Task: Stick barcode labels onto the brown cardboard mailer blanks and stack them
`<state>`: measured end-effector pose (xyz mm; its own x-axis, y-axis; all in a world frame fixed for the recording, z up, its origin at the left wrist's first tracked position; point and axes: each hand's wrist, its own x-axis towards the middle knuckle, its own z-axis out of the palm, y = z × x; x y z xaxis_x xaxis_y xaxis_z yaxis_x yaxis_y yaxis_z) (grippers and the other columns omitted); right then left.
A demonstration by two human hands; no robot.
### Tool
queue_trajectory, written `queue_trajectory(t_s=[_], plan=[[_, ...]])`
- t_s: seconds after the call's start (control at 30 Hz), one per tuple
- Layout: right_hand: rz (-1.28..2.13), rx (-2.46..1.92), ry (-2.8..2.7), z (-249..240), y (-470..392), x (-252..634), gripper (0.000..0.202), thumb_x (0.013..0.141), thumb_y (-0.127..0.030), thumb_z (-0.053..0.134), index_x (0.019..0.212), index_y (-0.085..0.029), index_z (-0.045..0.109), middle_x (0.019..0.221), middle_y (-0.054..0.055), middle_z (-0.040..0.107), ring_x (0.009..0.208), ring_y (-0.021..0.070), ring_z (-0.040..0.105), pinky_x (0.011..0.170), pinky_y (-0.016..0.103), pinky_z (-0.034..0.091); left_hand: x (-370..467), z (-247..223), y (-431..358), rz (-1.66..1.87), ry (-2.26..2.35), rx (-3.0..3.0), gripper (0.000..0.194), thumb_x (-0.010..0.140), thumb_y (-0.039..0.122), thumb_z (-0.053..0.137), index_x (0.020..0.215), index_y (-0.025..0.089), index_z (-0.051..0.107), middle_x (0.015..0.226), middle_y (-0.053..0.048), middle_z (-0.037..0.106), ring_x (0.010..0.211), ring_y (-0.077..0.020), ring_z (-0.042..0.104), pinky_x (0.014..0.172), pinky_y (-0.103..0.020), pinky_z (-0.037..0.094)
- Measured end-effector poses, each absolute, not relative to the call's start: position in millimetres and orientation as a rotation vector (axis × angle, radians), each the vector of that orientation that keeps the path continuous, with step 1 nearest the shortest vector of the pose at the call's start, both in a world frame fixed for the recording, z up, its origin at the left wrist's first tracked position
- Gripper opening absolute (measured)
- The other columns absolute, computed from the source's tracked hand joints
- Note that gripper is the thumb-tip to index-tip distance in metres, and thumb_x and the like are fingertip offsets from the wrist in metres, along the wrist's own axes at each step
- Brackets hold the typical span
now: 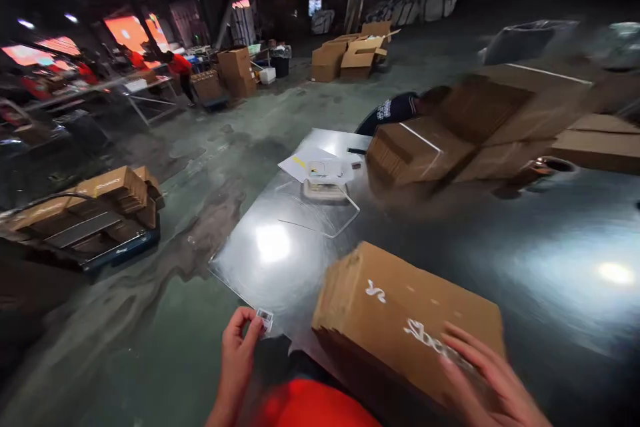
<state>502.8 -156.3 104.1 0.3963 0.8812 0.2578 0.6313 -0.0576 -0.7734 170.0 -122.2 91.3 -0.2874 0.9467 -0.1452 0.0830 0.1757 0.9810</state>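
Note:
Between the thumb and finger of my left hand (240, 340) is a small white label (265, 320) with dark printing, near the front edge of the shiny metal table (250, 273). My right hand (480, 373) lies with fingers stretched out on the top of a brown bundle of flat cardboard (390, 287) that has white handwriting on it. The bundle rests at the front of the table. Farther back on the table are white papers (295, 163) and a clear shallow tray (325, 170).
More cardboard stacks (415, 147) lie on the table's far right side, beside a roll of tape (555, 165). Behind them a person in a dark shirt (387, 113) bends down. A loaded cart (120, 247) stands at left. Open boxes (363, 57) and other people are farther off.

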Motion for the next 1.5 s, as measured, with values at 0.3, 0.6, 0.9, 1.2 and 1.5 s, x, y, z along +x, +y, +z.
queue_trajectory(t_s=[0.3,0.6,0.9,1.2,1.5], plan=[[1.326,-1.138,-1.031,156.9,-170.3,458.1,0.032,0.077,-0.047,0.066,0.092,-0.021,0.058,0.086,0.003,0.060,0.081,0.0143,0.057,0.073,0.025,0.048,334.2,154.6,-167.2,1.201,1.156,0.953,0.021,0.081,0.038,0.063,0.077,0.017,0.058,0.070,0.002,0.059,0.061,-0.0087,0.055,0.059,-0.018,0.047],[1.283,-1.250,-0.889,148.2,-190.8,492.3,0.026,0.079,-0.042,0.061,0.078,-0.017,0.056,0.070,-0.001,0.053,0.064,0.0097,0.049,0.057,0.020,0.041,360.1,146.3,-171.0,0.921,1.149,1.143,0.021,0.080,0.038,0.064,0.082,0.017,0.065,0.077,-0.002,0.066,0.070,-0.0128,0.062,0.066,-0.021,0.051],[1.075,-1.376,-0.862,146.6,-195.0,492.2,0.019,0.081,-0.036,0.058,0.074,-0.018,0.057,0.069,-0.001,0.055,0.062,0.0091,0.049,0.056,0.019,0.040,364.6,142.0,-156.5,0.808,1.123,1.474,0.027,0.085,0.038,0.057,0.068,0.018,0.060,0.063,0.001,0.060,0.059,-0.0111,0.056,0.058,-0.021,0.046],[0.699,-1.549,-0.746,132.2,-169.0,549.9,0.018,0.079,-0.034,0.058,0.071,-0.017,0.059,0.080,0.002,0.057,0.075,0.0131,0.053,0.069,0.025,0.042,365.0,138.1,-134.7,0.752,1.048,1.831,0.031,0.086,0.033,0.054,0.059,0.020,0.058,0.057,0.000,0.062,0.058,-0.0146,0.061,0.056,-0.024,0.046],[0.683,-1.893,-0.817,100.7,-131.7,577.1,0.017,0.075,-0.026,0.057,0.061,-0.016,0.057,0.078,0.002,0.056,0.077,0.0135,0.052,0.076,0.027,0.042,395.7,104.4,-105.9,0.533,0.700,2.335,0.019,0.087,0.022,0.052,0.069,0.021,0.058,0.114,-0.006,0.069,0.120,-0.0271,0.055,0.106,-0.060,0.029]])
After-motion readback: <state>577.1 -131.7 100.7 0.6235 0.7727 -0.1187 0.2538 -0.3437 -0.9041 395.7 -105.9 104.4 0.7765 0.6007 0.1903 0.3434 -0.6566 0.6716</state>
